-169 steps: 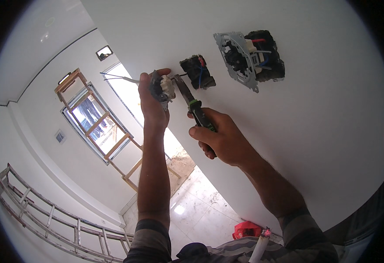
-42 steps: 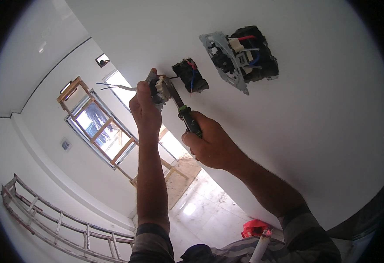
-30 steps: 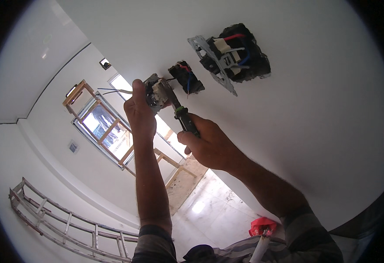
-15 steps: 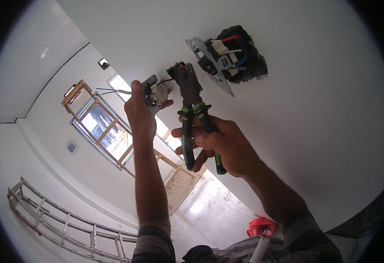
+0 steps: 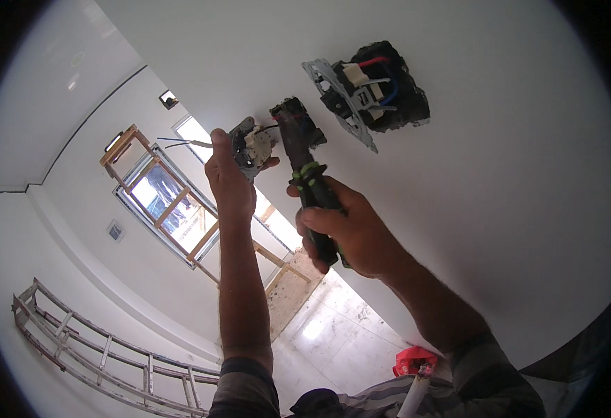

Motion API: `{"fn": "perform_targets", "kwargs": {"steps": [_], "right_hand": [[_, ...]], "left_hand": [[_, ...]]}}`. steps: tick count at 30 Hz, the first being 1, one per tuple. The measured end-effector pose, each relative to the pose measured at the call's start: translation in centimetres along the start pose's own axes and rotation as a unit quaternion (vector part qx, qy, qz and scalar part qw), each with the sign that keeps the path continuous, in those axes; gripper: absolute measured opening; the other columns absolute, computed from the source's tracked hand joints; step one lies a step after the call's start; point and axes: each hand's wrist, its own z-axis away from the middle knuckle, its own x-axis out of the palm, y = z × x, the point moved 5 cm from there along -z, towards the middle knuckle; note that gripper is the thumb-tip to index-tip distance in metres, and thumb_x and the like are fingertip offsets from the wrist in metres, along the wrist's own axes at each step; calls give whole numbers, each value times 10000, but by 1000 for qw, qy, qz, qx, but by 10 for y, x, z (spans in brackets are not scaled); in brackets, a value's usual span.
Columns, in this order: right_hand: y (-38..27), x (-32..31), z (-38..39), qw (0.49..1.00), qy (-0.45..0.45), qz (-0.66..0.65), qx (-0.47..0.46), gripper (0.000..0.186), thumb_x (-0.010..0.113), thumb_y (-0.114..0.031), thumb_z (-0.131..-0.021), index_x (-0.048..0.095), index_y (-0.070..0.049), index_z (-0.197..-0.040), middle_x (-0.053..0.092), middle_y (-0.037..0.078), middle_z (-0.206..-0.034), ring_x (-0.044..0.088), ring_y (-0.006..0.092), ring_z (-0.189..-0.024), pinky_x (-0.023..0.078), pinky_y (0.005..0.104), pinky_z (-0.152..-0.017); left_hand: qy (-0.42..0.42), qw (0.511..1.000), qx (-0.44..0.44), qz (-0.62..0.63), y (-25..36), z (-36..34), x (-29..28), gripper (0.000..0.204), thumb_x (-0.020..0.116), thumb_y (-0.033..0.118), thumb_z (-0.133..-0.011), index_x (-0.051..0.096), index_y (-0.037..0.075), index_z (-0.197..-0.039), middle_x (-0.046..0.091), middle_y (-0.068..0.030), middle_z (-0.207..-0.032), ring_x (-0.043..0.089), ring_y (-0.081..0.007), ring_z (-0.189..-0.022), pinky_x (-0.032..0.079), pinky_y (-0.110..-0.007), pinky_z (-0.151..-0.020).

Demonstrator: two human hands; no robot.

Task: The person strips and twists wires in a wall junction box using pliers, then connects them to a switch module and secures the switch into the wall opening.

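Note:
My left hand (image 5: 233, 184) is closed on a wall socket mechanism (image 5: 252, 148) with a grey metal frame and cream body. A wire with thin blue and white ends (image 5: 192, 143) sticks out to its left. My right hand (image 5: 347, 226) grips pliers (image 5: 310, 184) with black and green handles. Their handles are squeezed together and the jaws lie across a wall box opening (image 5: 312, 132), beside the socket mechanism. A dark wire and a bit of red show by the jaws; whether the jaws pinch a wire I cannot tell.
Up to the right, another socket mechanism (image 5: 351, 97) hangs from a rough wall hole (image 5: 410, 97) on red and blue wires. A metal ladder (image 5: 103, 352) is at the lower left, and a wooden frame (image 5: 169, 209) stands before the window. A red bag (image 5: 415, 360) shows near my waist.
The pliers' handles and jaws have closed, my right fingers now wrapped round them. My left hand still holds the socket mechanism, and the view has shifted slightly.

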Motion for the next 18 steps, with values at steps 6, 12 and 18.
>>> {"fn": "perform_targets", "kwargs": {"steps": [6, 12, 18], "right_hand": [[7, -2, -5, 947, 119, 276, -114, 377, 551, -202, -995, 482, 28, -1286, 545, 49, -793, 522, 138, -690, 451, 347, -671], [8, 0, -7, 943, 126, 287, -112, 377, 555, -190, -994, 480, 45, -1279, 513, 42, -775, 500, 136, -720, 438, 334, -687], [7, -3, -8, 948, 116, 271, -118, 378, 564, -183, -989, 484, 35, -1286, 536, 85, -815, 540, 199, -751, 457, 362, -717]], "left_hand": [[3, 1000, 0, -1, -1, -1, 2, 662, 402, 499, -1076, 652, -108, -1159, 726, -189, -956, 740, -248, -847, 658, -397, -688], [24, 998, 25, -56, 3, 5, 4, 679, 388, 510, -1078, 649, -111, -1165, 724, -189, -950, 732, -230, -834, 652, -389, -678], [27, 998, 36, -49, 0, 4, 7, 765, 335, 578, -1074, 613, -112, -1255, 708, -167, -928, 698, -209, -802, 609, -353, -670]]}}
